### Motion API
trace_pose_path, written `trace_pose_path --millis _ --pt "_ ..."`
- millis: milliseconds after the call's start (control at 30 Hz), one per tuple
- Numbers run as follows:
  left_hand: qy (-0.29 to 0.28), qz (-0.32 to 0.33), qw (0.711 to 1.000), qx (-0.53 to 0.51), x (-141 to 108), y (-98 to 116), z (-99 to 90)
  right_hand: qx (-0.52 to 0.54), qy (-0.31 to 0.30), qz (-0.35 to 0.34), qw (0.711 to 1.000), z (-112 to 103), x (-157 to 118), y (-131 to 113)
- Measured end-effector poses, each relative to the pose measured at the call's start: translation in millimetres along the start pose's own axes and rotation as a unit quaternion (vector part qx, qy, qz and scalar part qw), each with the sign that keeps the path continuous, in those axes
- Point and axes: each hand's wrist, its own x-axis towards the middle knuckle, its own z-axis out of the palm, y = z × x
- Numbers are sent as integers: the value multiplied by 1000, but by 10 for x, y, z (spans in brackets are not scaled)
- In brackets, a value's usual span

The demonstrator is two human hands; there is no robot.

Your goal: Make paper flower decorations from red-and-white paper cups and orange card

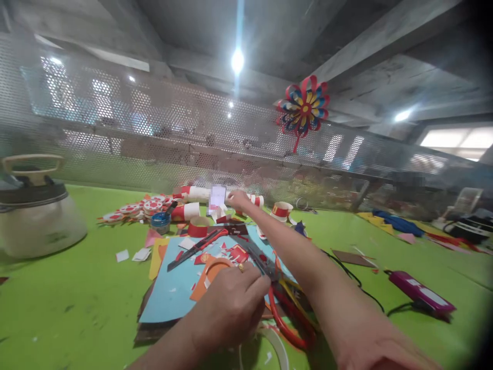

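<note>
My left hand (234, 298) is closed, with a ring on one finger, above a light blue sheet (164, 303). Whatever its fingers pinch is hidden from me. Beside it lie large scissors with red handles (283, 329). A paper ring (217, 264) and red paper scraps (238, 253) lie just beyond the knuckles. My right arm stretches across the table, and my right hand (238, 199) is at the right edge of a lit phone (217, 198), a finger extended toward it. Whether it touches the screen is unclear. A red and black cutting tool (198, 248) rests on the blue sheet.
A large kettle-like jug (38, 216) stands left. Red and white paper rolls (188, 210), decorated discs (153, 204) and a blue jar (160, 223) lie behind. A purple corded device (421, 295) is at right. A paper flower (305, 109) hangs before the perforated screen (173, 139).
</note>
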Motion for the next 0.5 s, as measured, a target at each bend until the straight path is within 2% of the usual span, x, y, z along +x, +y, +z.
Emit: trace_pose_path --millis 133,233,400,500 --pt "2 -11 1000 -5 -19 -21 25 34 -11 -14 999 217 4 -193" --pt "0 -21 1000 -3 -21 -49 25 79 -4 6 997 284 -8 -198" --pt "-3 -49 999 -9 -31 -66 19 199 -9 33 979 120 -55 -52" --pt "0 -110 994 -26 -39 -98 30 286 -25 22 958 -66 -210 18"
